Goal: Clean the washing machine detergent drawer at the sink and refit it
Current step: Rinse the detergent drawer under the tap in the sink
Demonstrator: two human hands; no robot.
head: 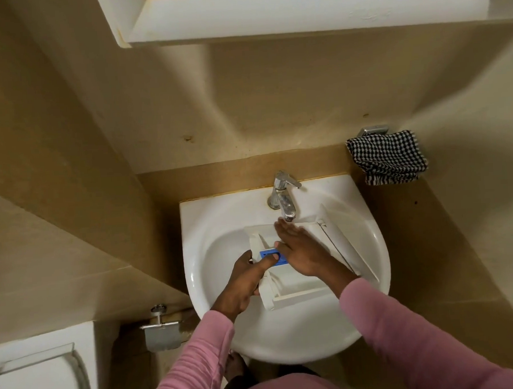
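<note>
A white detergent drawer (301, 287) lies across the basin of the white sink (286, 335), its front panel toward the right rim. A blue insert (278, 258) sits in its left compartment. My left hand (245, 281) grips the drawer's left edge, with one finger laid on the blue insert. My right hand (302, 248) lies flat over the drawer's middle, fingers straight and reaching to just under the spout of the chrome tap (283, 197). Whether water runs is too blurred to tell.
A black-and-white checked cloth (388, 157) hangs on a wall holder right of the sink. A toilet-paper holder (161, 330) is fixed low on the left, beside a white toilet cistern (35, 372). A white cabinet (299, 10) overhangs above.
</note>
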